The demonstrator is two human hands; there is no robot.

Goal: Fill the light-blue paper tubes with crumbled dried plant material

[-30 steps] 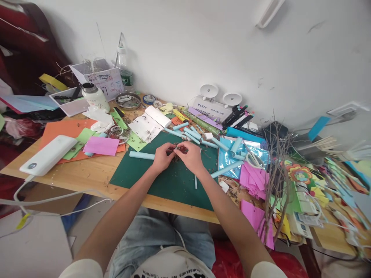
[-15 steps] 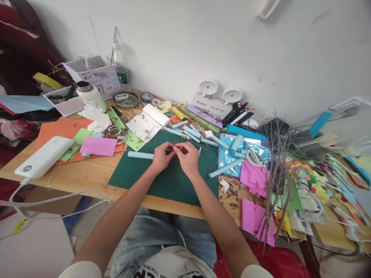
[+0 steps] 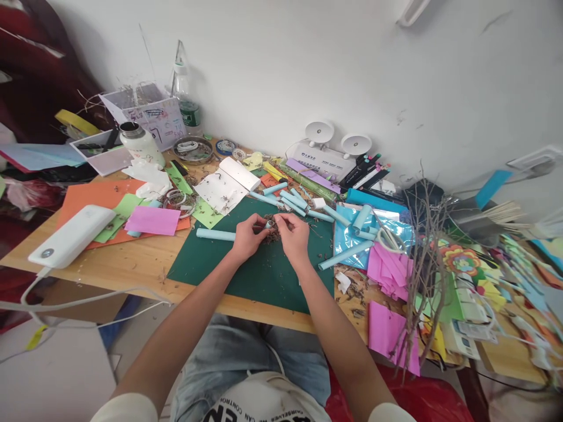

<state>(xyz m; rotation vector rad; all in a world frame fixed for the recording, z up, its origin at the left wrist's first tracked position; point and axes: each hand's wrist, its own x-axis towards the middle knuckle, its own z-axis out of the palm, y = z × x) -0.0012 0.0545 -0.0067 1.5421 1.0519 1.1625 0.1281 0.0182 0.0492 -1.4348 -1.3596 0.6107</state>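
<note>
My left hand (image 3: 248,237) is closed around a light-blue rolled paper tube, whose round end (image 3: 269,224) pokes out between thumb and fingers. A blue tube length (image 3: 215,234) also shows left of this hand; the hand hides whether it is the same piece. Close by that round end, my right hand (image 3: 292,237) has its thumb and fingertips pinched together; what they hold is too small to make out. Under and between the hands lies a small heap of dry brown plant bits (image 3: 273,235) on the dark green cutting mat (image 3: 264,281).
Several blue paper tubes (image 3: 294,202) lie beyond the mat. Scissors (image 3: 390,239) rest on a blue plastic packet (image 3: 345,237), near pink paper (image 3: 389,269) and upright bare twigs (image 3: 424,281). At left are a white power bank (image 3: 73,234), a pink sheet (image 3: 152,220) and an open bottle (image 3: 141,145).
My hands have moved slightly apart, the right one shifting rightward. The tube's end and the brown heap between them now show. The whole view has shifted a little.
</note>
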